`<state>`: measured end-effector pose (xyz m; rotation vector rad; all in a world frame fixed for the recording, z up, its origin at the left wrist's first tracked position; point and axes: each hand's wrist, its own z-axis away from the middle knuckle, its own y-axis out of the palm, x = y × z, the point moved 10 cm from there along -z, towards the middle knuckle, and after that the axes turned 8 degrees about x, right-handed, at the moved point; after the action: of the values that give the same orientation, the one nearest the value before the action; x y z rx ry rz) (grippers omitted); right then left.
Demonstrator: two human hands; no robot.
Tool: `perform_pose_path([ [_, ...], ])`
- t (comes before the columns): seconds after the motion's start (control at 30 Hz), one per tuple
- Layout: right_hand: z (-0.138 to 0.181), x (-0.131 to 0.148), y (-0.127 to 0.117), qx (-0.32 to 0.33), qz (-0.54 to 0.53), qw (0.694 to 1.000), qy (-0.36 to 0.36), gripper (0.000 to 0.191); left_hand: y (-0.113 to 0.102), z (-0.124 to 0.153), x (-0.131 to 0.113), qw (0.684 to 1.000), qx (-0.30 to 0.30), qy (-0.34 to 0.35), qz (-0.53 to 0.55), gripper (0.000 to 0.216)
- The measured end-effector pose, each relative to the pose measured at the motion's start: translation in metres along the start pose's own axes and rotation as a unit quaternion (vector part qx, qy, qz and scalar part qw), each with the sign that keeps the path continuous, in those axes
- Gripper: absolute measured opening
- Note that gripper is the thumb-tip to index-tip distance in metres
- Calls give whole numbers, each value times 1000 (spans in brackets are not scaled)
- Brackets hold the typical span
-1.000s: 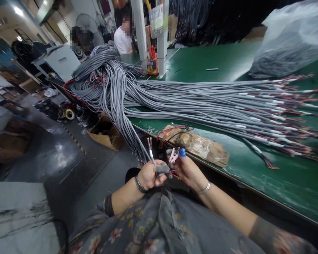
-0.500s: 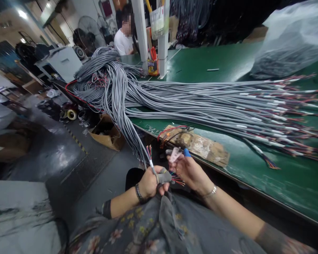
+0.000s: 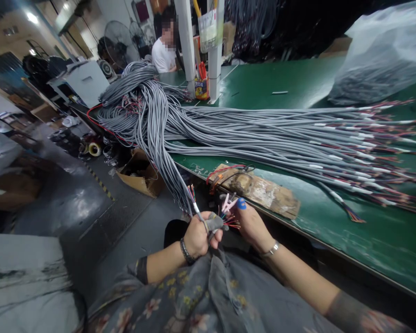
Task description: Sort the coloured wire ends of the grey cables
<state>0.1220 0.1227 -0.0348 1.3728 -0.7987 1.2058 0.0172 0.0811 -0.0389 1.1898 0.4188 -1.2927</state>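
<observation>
My left hand (image 3: 200, 236) is closed around the end of a grey cable (image 3: 194, 206), thumb in a grey finger cot. Thin coloured wires (image 3: 230, 221) fan out of that cable end between my hands. My right hand (image 3: 247, 221) pinches at these wires; it wears a blue finger cot and holds a small pink clip-like tool (image 3: 228, 203), hard to make out. Both hands hover over my lap, just off the front edge of the green table (image 3: 350, 240).
A large bundle of grey cables (image 3: 249, 134) lies across the table and hangs over its left end. A taped cardboard pad (image 3: 260, 189) sits at the table edge. A plastic bag (image 3: 381, 55) rests far right. A cardboard box (image 3: 140, 175) stands on the floor. A person sits far back.
The cable end in my left hand has tipped left and lower. My right hand shifted slightly while working the coloured wires; the view drifted a little.
</observation>
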Motion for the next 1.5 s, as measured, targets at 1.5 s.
perform_pose_path([
  [1.5,3,-20,14,19,-196,975,104,39,-8,4,-6,989,-43,72,-122,32],
])
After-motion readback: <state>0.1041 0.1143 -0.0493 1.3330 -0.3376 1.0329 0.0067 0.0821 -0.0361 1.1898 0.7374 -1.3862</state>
